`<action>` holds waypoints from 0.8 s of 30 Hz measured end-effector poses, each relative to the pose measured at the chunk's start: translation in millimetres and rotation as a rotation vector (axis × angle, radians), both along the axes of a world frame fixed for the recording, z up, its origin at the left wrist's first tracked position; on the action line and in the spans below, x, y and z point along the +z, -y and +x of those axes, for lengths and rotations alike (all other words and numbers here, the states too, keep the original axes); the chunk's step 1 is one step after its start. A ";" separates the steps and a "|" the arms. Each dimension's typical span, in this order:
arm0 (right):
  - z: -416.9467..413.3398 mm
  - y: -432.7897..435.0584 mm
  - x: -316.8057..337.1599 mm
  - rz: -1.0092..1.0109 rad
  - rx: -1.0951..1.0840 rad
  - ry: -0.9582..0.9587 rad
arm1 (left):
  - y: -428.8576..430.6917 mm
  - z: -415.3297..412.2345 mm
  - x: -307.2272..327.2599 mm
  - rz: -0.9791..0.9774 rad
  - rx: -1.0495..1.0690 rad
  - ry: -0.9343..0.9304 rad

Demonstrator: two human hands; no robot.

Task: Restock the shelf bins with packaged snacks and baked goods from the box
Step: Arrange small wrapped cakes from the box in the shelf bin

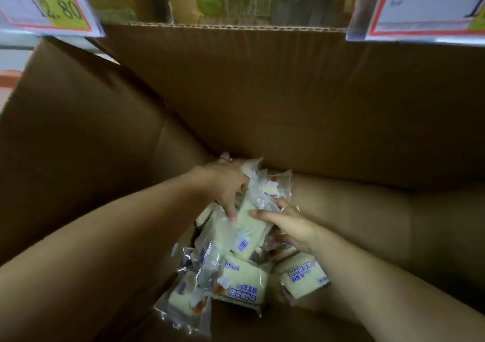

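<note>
Cardboard box (262,105) walls rise around us; loose wrapped cakes (244,281) lie below both grips. Our left grip (225,184) and right grip (291,226) clasp one cake bundle (252,210) between them. We reckon the slick film could let packets slide out.

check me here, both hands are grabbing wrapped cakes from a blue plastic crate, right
Not a blue plastic crate: the head view shows a brown cardboard box. The left hand and right hand are grabbing wrapped cakes from it.
</note>
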State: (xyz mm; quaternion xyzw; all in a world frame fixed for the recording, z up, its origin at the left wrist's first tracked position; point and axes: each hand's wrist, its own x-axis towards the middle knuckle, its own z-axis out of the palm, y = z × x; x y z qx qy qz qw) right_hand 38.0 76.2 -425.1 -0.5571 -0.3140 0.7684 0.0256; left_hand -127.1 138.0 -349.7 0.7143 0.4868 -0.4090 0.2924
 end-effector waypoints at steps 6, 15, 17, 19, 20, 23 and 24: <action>1.1 3.2 -1.6 0.040 -0.046 -0.008 | 0.6 0.2 -8.4 -0.085 0.047 0.079; 7.7 -31.3 17.8 0.130 0.290 -0.047 | 8.4 -5.2 -12.5 0.005 0.077 0.140; 4.4 -36.4 15.0 0.085 0.316 -0.061 | 9.7 -8.6 -13.6 0.016 0.113 0.160; 1.0 -38.7 15.3 0.081 0.327 -0.062 | 11.0 -12.1 -15.7 0.037 0.139 0.178; -0.8 -39.2 15.7 0.091 0.320 -0.058 | 12.1 -13.7 -17.5 0.060 0.148 0.188; -3.9 -36.0 10.7 0.159 0.301 -0.024 | 16.0 -18.9 -22.9 0.157 0.199 0.248; -4.9 -33.9 9.8 0.186 0.299 -0.012 | 17.2 -20.5 -24.1 0.188 0.212 0.263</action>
